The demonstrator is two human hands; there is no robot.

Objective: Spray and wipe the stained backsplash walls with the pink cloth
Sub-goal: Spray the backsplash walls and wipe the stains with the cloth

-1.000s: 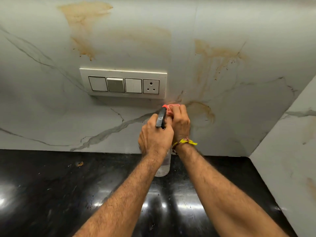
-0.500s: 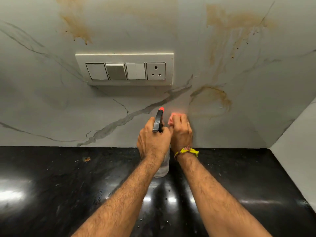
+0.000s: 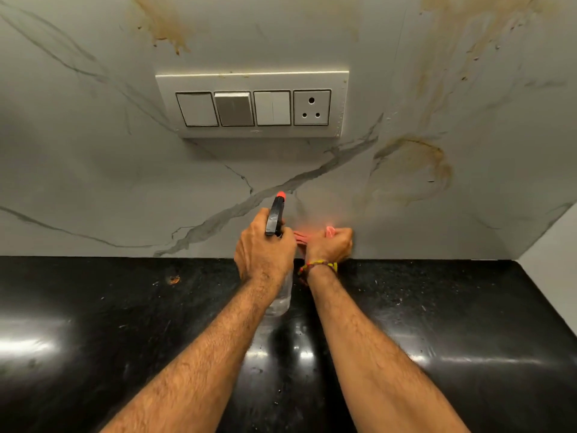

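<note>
Now the right hand point(image 3: 329, 243), fingers clenched on the bunched pink cloth point(image 3: 304, 237), has slid down the backsplash point(image 3: 93, 170) almost to the black countertop point(image 3: 93, 307), below the brown stain point(image 3: 415, 167), which looks unwiped, while the left hand point(image 3: 265, 248) stays clamped around the spray bottle point(image 3: 276, 215).

1. The backsplash point(image 3: 93, 170) is pale grey marble with dark grey veins and brown-yellow stains.
2. The countertop point(image 3: 93, 323) is glossy black, lightly speckled.
3. The cloth point(image 3: 301, 237) is pink.
4. The spray bottle point(image 3: 274, 218) has a black head, orange nozzle tip and clear body.
5. The switch plate point(image 3: 253, 79) is white.

no legible text, switch plate point(image 3: 256, 81) mark unreadable
</note>
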